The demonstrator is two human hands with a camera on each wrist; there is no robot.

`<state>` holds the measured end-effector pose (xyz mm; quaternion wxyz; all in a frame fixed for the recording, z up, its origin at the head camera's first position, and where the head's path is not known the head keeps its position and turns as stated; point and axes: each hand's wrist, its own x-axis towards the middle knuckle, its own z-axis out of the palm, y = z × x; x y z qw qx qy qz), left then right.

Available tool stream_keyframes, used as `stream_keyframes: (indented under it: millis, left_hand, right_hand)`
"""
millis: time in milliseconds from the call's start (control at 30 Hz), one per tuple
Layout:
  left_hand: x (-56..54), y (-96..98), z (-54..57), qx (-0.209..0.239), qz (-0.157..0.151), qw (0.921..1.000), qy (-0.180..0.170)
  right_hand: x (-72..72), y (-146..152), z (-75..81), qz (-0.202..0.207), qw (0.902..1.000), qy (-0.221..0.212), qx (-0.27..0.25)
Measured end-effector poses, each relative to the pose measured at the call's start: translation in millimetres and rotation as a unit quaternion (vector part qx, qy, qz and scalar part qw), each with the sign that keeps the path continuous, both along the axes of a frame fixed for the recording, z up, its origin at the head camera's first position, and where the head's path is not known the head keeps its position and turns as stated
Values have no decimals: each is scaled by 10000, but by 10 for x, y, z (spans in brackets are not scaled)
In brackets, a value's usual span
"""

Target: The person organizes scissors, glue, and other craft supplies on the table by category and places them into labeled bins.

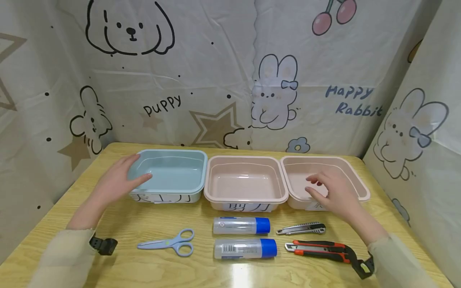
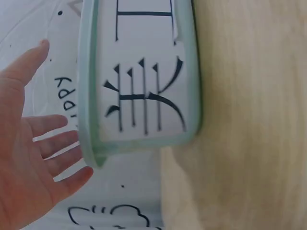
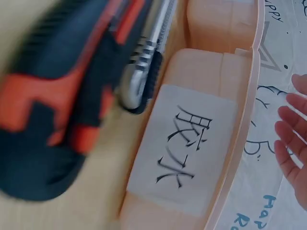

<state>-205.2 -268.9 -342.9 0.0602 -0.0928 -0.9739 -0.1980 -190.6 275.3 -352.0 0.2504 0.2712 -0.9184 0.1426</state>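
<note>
At the left end of the light blue bin (image 1: 167, 188), my left hand (image 1: 117, 180) hovers with thumb and fingers spread; whether it touches the rim I cannot tell. Nothing is in its palm (image 2: 24, 167). Over the right pink bin (image 1: 347, 164) is my right hand (image 1: 335, 194), its fingers loosely bent and holding nothing. Between these two bins stands another pink bin (image 1: 246, 200). In front lie light blue scissors (image 1: 167, 243), two clear glue tubes with blue caps (image 1: 235, 226), a slim silver utility knife (image 1: 302, 228) and a larger red and black utility knife (image 1: 320, 250).
Each bin has a white paper label (image 3: 182, 148) with black characters on its front. The wooden table (image 1: 119, 268) ends at a printed cloth (image 1: 212, 80) at the back and sides. The three bins stand side by side near the back edge.
</note>
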Motion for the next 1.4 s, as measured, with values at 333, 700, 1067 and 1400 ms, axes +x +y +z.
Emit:
stream_keyframes:
  millis: [333,700,1067,1400]
  left_hand:
    - [70,-119,-200,613,330,9971,-306]
    - [123,-118,-257,943,592,9920,-589]
    - [128,-155,-330,1230,606,9884,-651]
    - [155,-140,-329,1505,722,9830,-770]
  right_hand:
    - [470,146,-127,488,9983,-316,-35]
    - [688,197,-336,816,9726,-2048,730]
    - [691,133,-394,674,9535,-2634,1301]
    - [651,104,-406,697,9437,-2847,1534]
